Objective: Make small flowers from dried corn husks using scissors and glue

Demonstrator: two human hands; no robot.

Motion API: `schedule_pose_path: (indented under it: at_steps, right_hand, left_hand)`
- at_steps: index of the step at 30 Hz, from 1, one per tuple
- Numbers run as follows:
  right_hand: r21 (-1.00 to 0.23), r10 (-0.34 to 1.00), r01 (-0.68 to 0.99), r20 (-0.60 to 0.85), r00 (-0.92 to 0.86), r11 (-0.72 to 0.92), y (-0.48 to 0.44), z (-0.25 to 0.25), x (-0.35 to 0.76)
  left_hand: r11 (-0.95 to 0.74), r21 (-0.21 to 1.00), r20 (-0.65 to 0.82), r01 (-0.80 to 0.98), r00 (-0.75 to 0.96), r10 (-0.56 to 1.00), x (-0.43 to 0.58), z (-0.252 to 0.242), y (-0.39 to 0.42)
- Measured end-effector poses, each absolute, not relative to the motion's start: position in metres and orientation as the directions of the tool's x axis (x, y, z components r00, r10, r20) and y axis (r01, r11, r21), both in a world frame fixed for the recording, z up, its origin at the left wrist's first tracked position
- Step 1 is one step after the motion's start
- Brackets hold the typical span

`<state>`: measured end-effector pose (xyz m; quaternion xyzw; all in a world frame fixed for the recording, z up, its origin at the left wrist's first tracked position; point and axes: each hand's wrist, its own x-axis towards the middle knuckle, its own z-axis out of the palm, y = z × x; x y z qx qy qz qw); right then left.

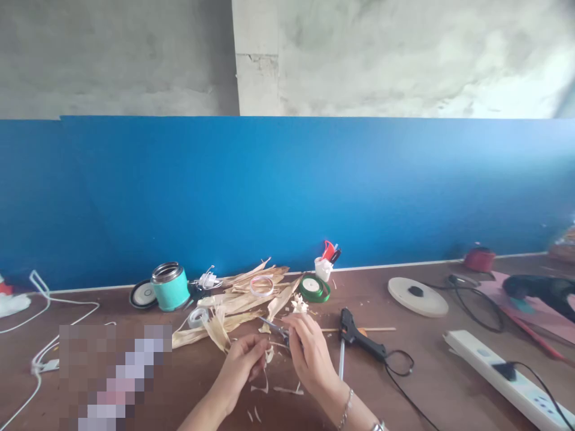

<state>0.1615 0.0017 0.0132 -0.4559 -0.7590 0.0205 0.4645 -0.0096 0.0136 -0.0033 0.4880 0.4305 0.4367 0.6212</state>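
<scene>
My left hand [245,362] is closed in a pinch on a thin pale strip of dried corn husk [269,355], which hangs below the fingertips. Just to its right, my right hand [309,350] bends its fingers down toward the same spot; its fingertips are partly hidden, so what they grip does not show. Scissors [275,327] with metal blades pointing up and left appear between and behind the hands, partly covered by the right one. Beyond lies a pile of dried corn husks [242,302]. A small pale husk flower [299,303] sits above my right hand.
A black glue gun [359,336] with its cord lies right, near a thin wooden stick [380,328]. Green ribbon [321,293], a white cup of pens [323,270] and a turquoise jar [171,290] stand at the back. A power strip [489,371] lies far right.
</scene>
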Motion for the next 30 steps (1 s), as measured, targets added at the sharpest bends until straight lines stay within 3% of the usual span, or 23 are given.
schedule_pose_path:
  at_steps: [5,14,20,30]
  right_hand:
    - [-0.388,0.697,0.636,0.625,-0.35,0.667,-0.01,0.021,0.154]
    - [-0.593,0.833,0.61,0.506,-0.224,0.525,0.003,-0.006,0.148]
    - [-0.549,0.759,0.55,0.585,-0.286,0.63,0.003,-0.003,0.151]
    - [-0.557,0.768,0.567,0.594,-0.238,0.607,0.004,-0.002,0.152]
  left_hand:
    - [0.136,0.99,-0.121,-0.048,0.239,0.963,-0.009,-0.005,0.016]
    - [0.148,0.989,-0.142,0.003,0.3,0.943,-0.008,-0.002,0.013]
    - [0.104,0.994,-0.108,0.029,0.339,0.935,-0.009,0.001,0.012]
    - [0.026,0.998,-0.041,0.059,0.276,0.96,-0.01,0.002,0.013]
